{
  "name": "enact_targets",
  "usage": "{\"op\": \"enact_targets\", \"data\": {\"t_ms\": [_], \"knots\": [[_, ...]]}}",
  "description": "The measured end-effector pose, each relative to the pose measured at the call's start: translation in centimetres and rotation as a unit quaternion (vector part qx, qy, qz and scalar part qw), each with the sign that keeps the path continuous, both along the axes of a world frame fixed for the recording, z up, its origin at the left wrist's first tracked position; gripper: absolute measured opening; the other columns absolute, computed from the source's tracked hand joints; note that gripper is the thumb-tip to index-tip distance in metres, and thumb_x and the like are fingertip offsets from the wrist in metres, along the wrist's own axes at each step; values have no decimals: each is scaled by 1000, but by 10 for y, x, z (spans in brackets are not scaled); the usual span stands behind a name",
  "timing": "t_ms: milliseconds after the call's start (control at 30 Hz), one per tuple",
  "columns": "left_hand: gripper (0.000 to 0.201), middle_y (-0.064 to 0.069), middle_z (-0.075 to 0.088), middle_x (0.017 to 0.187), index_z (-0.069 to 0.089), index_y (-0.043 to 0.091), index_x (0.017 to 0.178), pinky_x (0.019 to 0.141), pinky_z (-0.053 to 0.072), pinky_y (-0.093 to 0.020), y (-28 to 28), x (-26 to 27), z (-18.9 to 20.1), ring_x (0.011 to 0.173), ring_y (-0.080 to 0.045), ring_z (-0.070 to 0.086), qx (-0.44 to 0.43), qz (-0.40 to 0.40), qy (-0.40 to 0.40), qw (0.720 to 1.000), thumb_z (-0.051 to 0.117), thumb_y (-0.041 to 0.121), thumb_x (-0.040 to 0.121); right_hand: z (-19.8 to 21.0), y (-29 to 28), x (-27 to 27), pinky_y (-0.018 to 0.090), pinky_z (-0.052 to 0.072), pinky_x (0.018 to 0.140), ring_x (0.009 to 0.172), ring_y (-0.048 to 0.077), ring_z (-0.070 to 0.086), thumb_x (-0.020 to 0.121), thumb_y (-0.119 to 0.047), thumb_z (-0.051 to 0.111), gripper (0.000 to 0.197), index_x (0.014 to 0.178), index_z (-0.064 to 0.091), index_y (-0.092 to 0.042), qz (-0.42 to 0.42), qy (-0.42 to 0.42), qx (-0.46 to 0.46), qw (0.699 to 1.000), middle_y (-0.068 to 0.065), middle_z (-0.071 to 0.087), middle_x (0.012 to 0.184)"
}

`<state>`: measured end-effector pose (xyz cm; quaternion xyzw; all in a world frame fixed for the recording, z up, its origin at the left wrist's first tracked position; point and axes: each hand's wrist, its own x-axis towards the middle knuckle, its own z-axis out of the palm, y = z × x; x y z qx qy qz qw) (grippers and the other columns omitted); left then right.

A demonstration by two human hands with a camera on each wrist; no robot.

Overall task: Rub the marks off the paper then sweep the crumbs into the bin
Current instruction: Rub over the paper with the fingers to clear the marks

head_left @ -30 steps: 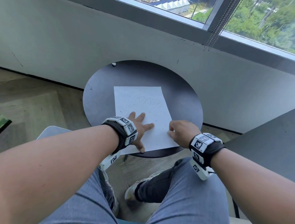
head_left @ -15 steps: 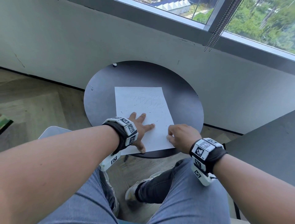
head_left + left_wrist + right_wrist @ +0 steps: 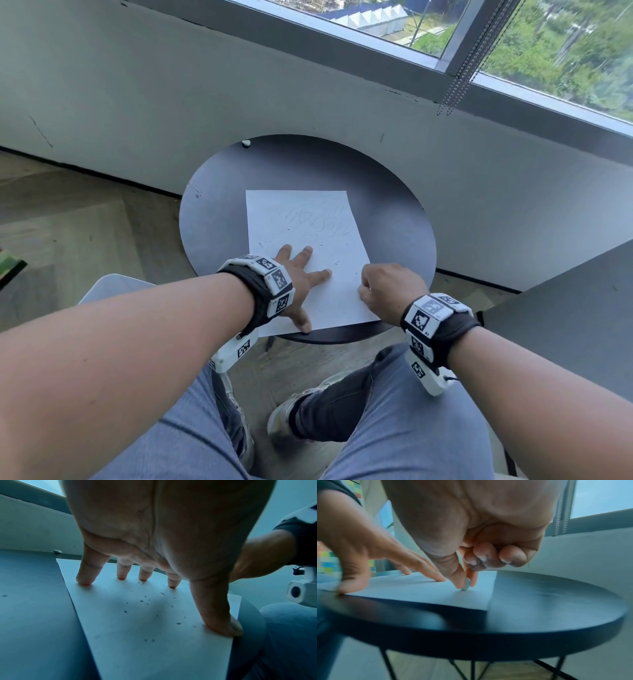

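Observation:
A white sheet of paper (image 3: 308, 240) with faint pencil marks lies on a round dark table (image 3: 394, 219). My left hand (image 3: 301, 277) presses flat on the sheet's near left part, fingers spread; the left wrist view shows the fingertips (image 3: 85, 581) down on the paper (image 3: 137, 628) among dark crumbs (image 3: 142, 601). My right hand (image 3: 383, 287) sits at the sheet's near right edge, fingers curled. In the right wrist view it pinches a small grey eraser (image 3: 466, 584) between thumb and forefinger, with the tip touching the paper (image 3: 419, 588). No bin is in view.
A small white object (image 3: 246, 143) lies at the table's far edge, near the grey wall. A second dark tabletop (image 3: 565, 308) stands at the right. My knees in jeans (image 3: 394, 428) are under the near rim. Thin metal legs (image 3: 471, 669) hold the table.
My right hand has slid a short way toward me along the paper's right edge. My left hand has stayed pressed in place.

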<state>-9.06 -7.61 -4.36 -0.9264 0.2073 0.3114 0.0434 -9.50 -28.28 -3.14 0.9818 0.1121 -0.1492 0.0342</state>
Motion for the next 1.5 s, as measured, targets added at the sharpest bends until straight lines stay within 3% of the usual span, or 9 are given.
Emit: {"op": "enact_targets", "data": {"t_ms": [200, 433, 667, 967, 1167, 1233, 1367, 1500], "knots": [[115, -4, -21, 169, -3, 50, 158, 114, 22, -70, 1, -2, -2, 153, -42, -14, -4, 3, -3, 1000, 74, 70, 75, -9, 36, -43, 41, 53, 78, 89, 26, 60, 98, -38, 46, 23, 95, 59, -20, 122, 33, 47, 991, 0, 66, 96], [116, -2, -21, 168, -4, 50, 157, 113, 23, -71, 0, -1, 0, 153, -40, -13, -3, 5, 1, 1000, 75, 69, 75, -2, -10, 0, 38, 53, 78, 91, 25, 60, 96, -38, 47, 19, 95, 59, -23, -12, 11, 21, 1000, -1, 65, 98], [117, -3, -22, 168, -5, 50, 157, 113, 22, -72, 1, -1, -1, 153, -41, -15, -4, 5, 3, 1000, 75, 70, 74, -7, 10, -38, 38, 52, 73, 84, 21, 58, 97, -38, 46, 21, 92, 57, -21, 146, 18, 38, 988, -4, 64, 92], [113, -3, -25, 168, -5, 54, 156, 113, 19, -74, 0, -1, 2, 153, -42, -17, -3, 10, 14, 1000, 75, 67, 77, -9, 7, 10, 36, 49, 70, 87, 27, 59, 97, -35, 45, 18, 92, 53, -21, 63, -24, 1, 998, -1, 64, 97], [113, -5, -26, 167, -5, 56, 155, 112, 18, -75, -2, 0, 3, 152, -45, -17, 4, 6, 15, 1000, 75, 66, 77, -7, 10, -34, 39, 53, 69, 78, 22, 58, 95, -35, 46, 20, 87, 55, -20, 152, 6, 24, 988, -3, 62, 86], [112, -4, -25, 167, -5, 56, 155, 112, 19, -75, -3, 0, 3, 152, -44, -17, 5, 3, 12, 1000, 75, 67, 77, -8, 6, -32, 37, 53, 70, 81, 21, 58, 95, -38, 46, 20, 89, 56, -22, 133, 10, 29, 991, -4, 63, 89], [110, -2, -24, 168, -4, 57, 155, 112, 20, -74, -1, -1, 3, 153, -42, -16, 2, 6, 14, 1000, 75, 67, 78, -7, -14, 3, 33, 45, 68, 84, 23, 55, 96, -35, 47, 18, 92, 58, -22, -14, 1, 27, 1000, -2, 64, 94], [110, -1, -22, 168, 1, 58, 154, 113, 20, -72, 3, -2, 7, 153, -41, -14, 1, 7, 19, 1000, 78, 63, 76, -8, -24, 26, 37, 53, 75, 85, 22, 60, 92, -34, 52, 15, 85, 60, -24, -79, 14, 66, 995, -4, 65, 87]]}}
